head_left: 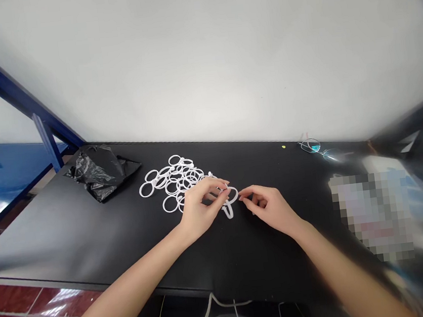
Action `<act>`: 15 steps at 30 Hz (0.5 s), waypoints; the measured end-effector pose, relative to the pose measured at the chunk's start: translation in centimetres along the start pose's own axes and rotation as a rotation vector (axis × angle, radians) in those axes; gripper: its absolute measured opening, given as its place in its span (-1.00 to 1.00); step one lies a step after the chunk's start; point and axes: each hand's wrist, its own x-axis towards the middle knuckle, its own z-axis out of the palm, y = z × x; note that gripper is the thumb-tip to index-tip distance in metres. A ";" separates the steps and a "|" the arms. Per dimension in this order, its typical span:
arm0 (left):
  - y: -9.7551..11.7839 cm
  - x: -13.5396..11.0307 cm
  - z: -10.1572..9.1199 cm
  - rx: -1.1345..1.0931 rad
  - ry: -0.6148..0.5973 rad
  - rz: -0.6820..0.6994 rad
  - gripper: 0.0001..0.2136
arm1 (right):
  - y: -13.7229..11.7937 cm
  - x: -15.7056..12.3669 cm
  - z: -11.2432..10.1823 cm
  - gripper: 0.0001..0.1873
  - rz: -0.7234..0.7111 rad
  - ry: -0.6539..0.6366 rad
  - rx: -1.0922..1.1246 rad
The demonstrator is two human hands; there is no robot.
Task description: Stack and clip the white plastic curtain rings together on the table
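Note:
My left hand (203,205) is closed in a pinch on a white plastic curtain ring (233,195), held just above the black table. Below it, another white ring (229,211) shows nearly edge-on. My right hand (268,205) has thumb and forefinger pinched together at the held ring's right edge. Whether these fingertips touch the ring or hold something small I cannot tell. Behind and left of my left hand lies a loose pile of several similar rings (171,204), with small knobs or eyelets on some. My left hand covers part of the pile.
A crumpled black plastic bag (102,173) lies at the table's back left. Eyeglasses (311,145) rest near the back wall. Clear plastic packaging (388,169), partly blurred, is at the right. Blue metal framing (16,89) stands at the left. A pale cable (208,314) hangs by the front edge.

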 end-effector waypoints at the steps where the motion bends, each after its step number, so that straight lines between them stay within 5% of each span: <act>1: 0.0 0.0 0.0 -0.026 -0.006 -0.012 -0.96 | -0.2 -0.1 0.0 -0.82 0.016 -0.019 0.069; 8: -0.1 -0.2 0.2 -0.189 -0.037 -0.100 -0.91 | -1.0 -0.5 1.2 -0.67 0.063 -0.129 0.384; 15: -0.3 0.1 -0.1 -0.054 0.062 -0.142 -0.87 | -0.8 0.1 1.3 -0.72 0.115 0.017 0.548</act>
